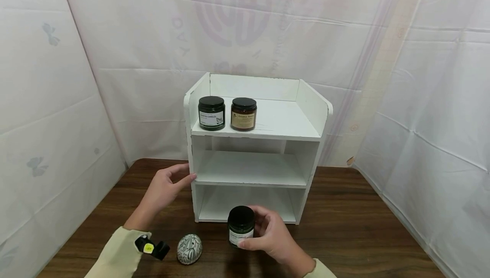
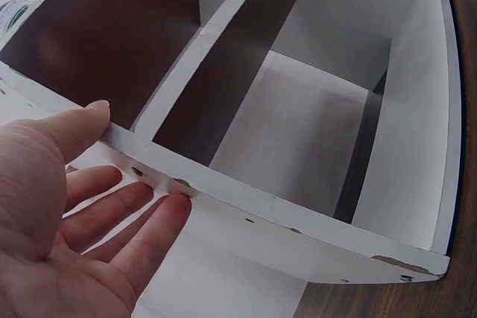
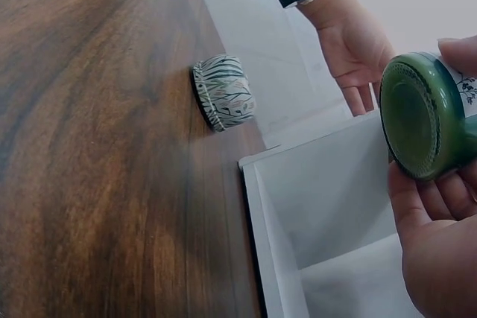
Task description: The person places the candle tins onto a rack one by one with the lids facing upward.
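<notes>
A candle jar (image 1: 241,225) of green glass, with a black lid and a white label, is in my right hand (image 1: 273,235). The thumb lies across the label and the fingers are behind the jar. It is raised in front of the bottom compartment, its green base (image 3: 414,121) showing in the right wrist view. My left hand (image 1: 164,190) holds the left side panel of a white shelf unit (image 1: 256,183), thumb at the front edge and fingertips against the outer face. A round tin (image 1: 189,249) patterned in black and white sits on the table between the forearms.
On the unit's top shelf stand a green candle jar (image 1: 212,113) and, to its right, an amber candle jar (image 1: 243,114), both black-lidded. The shelf unit stands on a dark wooden table (image 1: 356,210). Pale curtains (image 1: 134,56) hang behind and at both sides.
</notes>
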`<state>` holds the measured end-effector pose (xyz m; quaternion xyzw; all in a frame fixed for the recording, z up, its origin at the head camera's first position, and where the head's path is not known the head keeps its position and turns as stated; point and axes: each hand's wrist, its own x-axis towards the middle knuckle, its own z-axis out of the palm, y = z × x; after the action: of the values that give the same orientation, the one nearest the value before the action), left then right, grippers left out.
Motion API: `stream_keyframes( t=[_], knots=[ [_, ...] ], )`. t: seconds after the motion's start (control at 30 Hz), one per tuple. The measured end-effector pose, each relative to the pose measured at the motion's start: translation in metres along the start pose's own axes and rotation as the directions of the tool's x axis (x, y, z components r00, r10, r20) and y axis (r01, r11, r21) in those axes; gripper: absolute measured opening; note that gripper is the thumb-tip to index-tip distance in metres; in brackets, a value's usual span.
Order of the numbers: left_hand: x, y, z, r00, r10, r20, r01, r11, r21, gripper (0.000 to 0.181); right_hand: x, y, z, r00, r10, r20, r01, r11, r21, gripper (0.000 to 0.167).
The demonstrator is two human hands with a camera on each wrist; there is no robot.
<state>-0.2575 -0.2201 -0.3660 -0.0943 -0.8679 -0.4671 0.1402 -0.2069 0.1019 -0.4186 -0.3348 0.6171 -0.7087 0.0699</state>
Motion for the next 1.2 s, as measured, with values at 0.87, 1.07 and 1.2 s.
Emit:
stream_keyframes(
  t=[0.87, 1.07, 1.2],
  knots=[
    [0.0, 0.0, 0.0, 1.0, -0.006, -0.002, 0.006, 1.0, -0.012, 0.057, 0.006, -0.019, -0.006, 0.998, -0.064, -0.003, 0.064, 0.998, 0.006, 0.065],
    [0.0, 0.0, 0.001, 1.0, -0.011, 0.002, 0.011, 1.0, -0.002, 0.058, 0.007, -0.025, -0.006, 0.999, -0.052, -0.003, 0.052, 0.999, -0.001, 0.063],
    [-0.001, -0.001, 0.001, 1.0, -0.018, -0.001, 0.018, 1.0, 0.0, 0.058, 0.009, -0.027, -0.007, 0.997, -0.08, 0.002, 0.08, 0.997, -0.021, 0.062]
  ],
)
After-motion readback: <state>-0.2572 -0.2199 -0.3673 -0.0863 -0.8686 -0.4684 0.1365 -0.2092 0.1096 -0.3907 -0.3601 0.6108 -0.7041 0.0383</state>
